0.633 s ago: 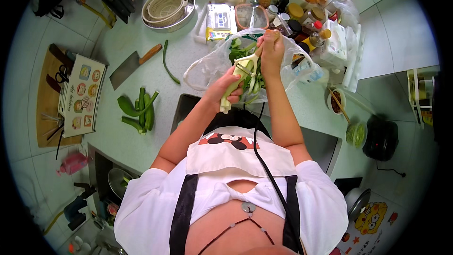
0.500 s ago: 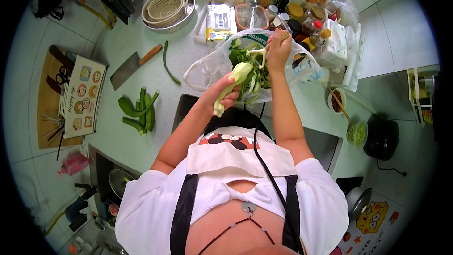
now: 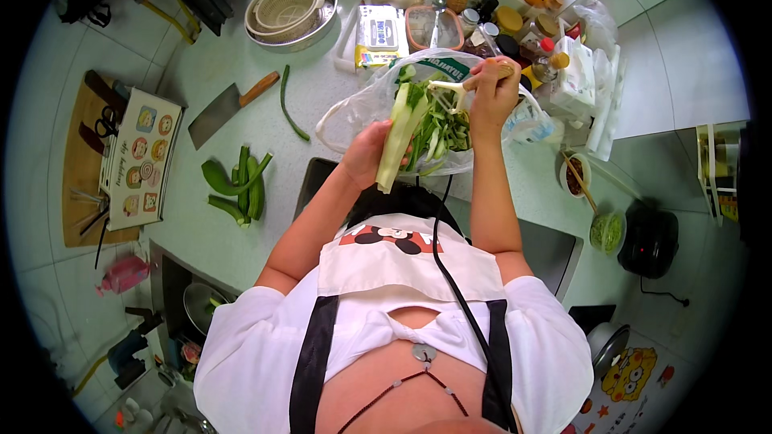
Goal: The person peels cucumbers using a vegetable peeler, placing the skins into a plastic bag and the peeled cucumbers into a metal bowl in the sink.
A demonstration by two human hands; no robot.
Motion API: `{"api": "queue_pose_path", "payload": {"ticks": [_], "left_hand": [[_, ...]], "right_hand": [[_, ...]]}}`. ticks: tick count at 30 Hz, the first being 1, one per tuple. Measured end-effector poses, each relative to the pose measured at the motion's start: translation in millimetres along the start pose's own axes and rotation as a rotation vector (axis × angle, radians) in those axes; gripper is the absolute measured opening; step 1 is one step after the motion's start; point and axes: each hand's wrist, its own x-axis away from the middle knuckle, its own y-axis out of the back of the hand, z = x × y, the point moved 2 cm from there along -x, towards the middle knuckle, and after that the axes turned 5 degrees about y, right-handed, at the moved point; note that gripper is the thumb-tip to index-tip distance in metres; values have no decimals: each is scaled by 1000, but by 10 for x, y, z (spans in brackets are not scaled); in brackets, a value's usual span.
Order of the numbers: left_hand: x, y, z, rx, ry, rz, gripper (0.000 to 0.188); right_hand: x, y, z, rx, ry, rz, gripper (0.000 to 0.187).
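Held upright and slightly tilted in my left hand is a pale green peeled celtuce stem, with a little green at its far end. My right hand is closed round the wooden handle of a Y-shaped peeler. The peeler's white head is just right of the stem's upper part; whether it touches cannot be made out. Both are over an open clear plastic bag. Green peelings and leaves lie in the bag.
Left on the counter are a cleaver, a long green strip and several green vegetable pieces. Strainer baskets stand behind. Bottles and jars crowd the back right. A sink lies close to my body.
The celtuce stem has turned more upright, and my left hand has shifted slightly left and lower on it. My right hand has moved right and a little nearer with the peeler.
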Motion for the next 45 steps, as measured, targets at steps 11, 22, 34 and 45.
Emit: {"api": "queue_pose_path", "payload": {"ticks": [11, 22, 34, 45], "left_hand": [[61, -206, 5, -91, 90, 58, 39], [252, -85, -42, -170, 94, -2, 44], [117, -259, 18, -334, 117, -32, 44], [263, -94, -2, -239, 84, -81, 36]], "right_hand": [[168, -210, -62, -21, -93, 89, 22], [-97, 39, -432, 169, -74, -6, 25], [97, -199, -315, 49, -194, 142, 21], [-66, 118, -385, 132, -115, 14, 25]]}}
